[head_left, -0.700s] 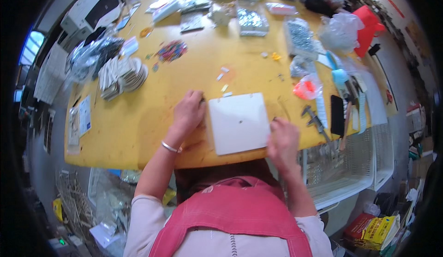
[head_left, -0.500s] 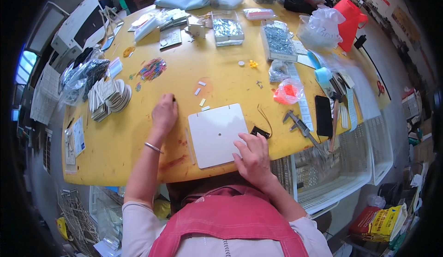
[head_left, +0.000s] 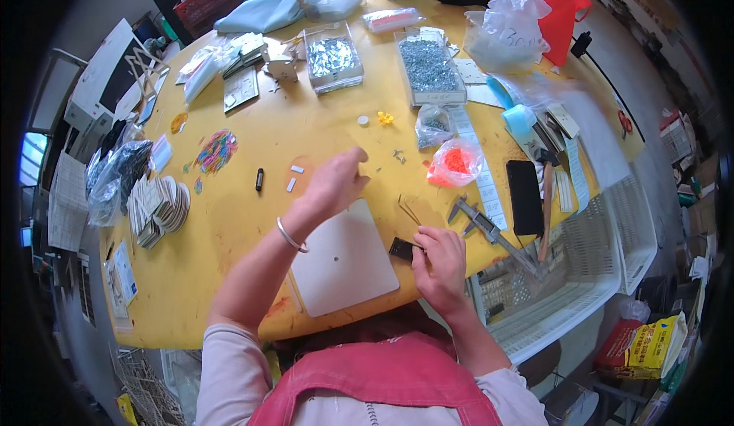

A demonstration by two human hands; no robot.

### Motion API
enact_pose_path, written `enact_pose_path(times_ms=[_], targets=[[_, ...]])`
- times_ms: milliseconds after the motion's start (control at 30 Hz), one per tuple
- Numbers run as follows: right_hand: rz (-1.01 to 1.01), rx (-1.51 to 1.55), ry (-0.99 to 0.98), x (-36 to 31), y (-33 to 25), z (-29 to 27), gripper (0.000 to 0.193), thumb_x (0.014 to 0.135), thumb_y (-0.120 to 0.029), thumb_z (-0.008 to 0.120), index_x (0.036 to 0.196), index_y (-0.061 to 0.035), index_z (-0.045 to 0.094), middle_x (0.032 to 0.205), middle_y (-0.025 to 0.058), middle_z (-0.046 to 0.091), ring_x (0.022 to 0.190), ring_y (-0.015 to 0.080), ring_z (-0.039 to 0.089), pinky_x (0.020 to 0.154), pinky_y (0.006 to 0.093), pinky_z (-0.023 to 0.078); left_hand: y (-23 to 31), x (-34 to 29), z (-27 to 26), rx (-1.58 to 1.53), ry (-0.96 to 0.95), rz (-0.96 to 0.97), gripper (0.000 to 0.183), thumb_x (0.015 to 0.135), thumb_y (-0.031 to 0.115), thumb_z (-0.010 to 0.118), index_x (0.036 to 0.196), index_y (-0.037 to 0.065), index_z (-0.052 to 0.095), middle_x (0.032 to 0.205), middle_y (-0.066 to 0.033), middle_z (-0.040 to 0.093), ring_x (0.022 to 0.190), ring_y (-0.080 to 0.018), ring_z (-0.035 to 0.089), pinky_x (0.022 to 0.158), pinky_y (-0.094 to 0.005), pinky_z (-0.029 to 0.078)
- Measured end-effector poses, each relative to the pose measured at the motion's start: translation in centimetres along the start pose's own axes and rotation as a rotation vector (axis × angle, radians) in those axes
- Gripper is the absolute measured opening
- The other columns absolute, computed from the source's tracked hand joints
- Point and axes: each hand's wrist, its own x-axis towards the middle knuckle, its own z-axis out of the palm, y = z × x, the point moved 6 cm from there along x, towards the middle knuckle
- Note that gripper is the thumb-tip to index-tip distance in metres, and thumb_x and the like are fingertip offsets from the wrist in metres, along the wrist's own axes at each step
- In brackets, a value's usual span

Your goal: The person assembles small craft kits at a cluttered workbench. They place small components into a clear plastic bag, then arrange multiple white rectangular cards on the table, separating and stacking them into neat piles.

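A white square board (head_left: 344,261) with a small central hole lies on the yellow table before me. Over its far edge reaches my left hand (head_left: 339,180), back up; its fingers are bent and mostly hidden, so I cannot tell whether they hold anything. Beside the board's right edge, my right hand (head_left: 441,265) grips the end of a small black box (head_left: 402,248), which looks like a battery holder. Two thin wires (head_left: 409,209) lie just beyond it. A short black cylinder (head_left: 259,180) and two small white pieces (head_left: 291,185) sit left of my left hand.
A caliper (head_left: 493,235), a phone (head_left: 524,196) and a hammer (head_left: 546,196) lie to the right. Farther back are a bag of orange pieces (head_left: 456,162) and bins of metal parts (head_left: 432,66). Stacked wooden discs (head_left: 159,208) and colourful clips (head_left: 215,151) are at left.
My left hand has left the black cylinder on the table and crossed right, over the board's far edge. My right hand has moved off the board and closed on the black box. The view has shifted.
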Motion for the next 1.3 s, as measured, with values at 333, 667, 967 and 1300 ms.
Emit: enact_pose_path(times_ms=[333, 667, 967, 1300], targets=[[0.038, -0.025, 0.092, -0.4, 2.7, 0.7, 0.023, 0.082, 0.002, 0.072, 0.104, -0.0012, 0.069, 0.109, 0.0148, 0.068, 0.101, 0.0351, 0.064, 0.090, 0.0461, 0.048, 2.6, 7.6, 4.1, -0.047, -0.118, -0.023, 0.042, 0.082, 0.017, 0.082, 0.111, -0.003, 0.060, 0.092, -0.0197, 0.071, 0.085, -0.0330, 0.071, 0.075, -0.0412, 0.055], [0.057, -0.017, 0.097, -0.7, 3.0, 0.5, 0.023, 0.082, 0.002, 0.071, 0.105, -0.0009, 0.069, 0.111, 0.0153, 0.067, 0.103, 0.0362, 0.064, 0.092, 0.0466, 0.048, 1.8, 9.7, 5.8, -0.138, -0.080, 0.074, 0.019, 0.081, 0.011, 0.078, 0.086, -0.003, 0.065, 0.081, -0.0169, 0.071, 0.076, -0.0306, 0.071, 0.067, -0.0392, 0.055], [0.134, -0.177, 0.102, 6.6, 5.0, -6.3, 0.054, 0.082, -0.008, 0.077, 0.133, 0.0011, 0.059, 0.133, 0.0218, 0.059, 0.109, 0.0393, 0.066, 0.086, 0.0441, 0.056, 4.6, 10.2, 3.3, -0.197, 0.103, 0.126, 0.012, 0.092, 0.011, 0.071, 0.094, 0.000, 0.066, 0.092, -0.0149, 0.072, 0.084, -0.0342, 0.069, 0.074, -0.0395, 0.055], [0.103, -0.413, -0.228, 10.9, 9.2, -2.3, 0.027, 0.084, -0.009, 0.073, 0.108, -0.0028, 0.062, 0.122, 0.0162, 0.060, 0.101, 0.0378, 0.067, 0.082, 0.0467, 0.057, 8.8, 11.3, 5.4, -0.069, 0.017, 0.339, 0.017, 0.092, 0.011, 0.068, 0.109, 0.006, 0.067, 0.112, -0.0113, 0.064, 0.104, -0.0356, 0.067, 0.086, -0.0449, 0.055]])
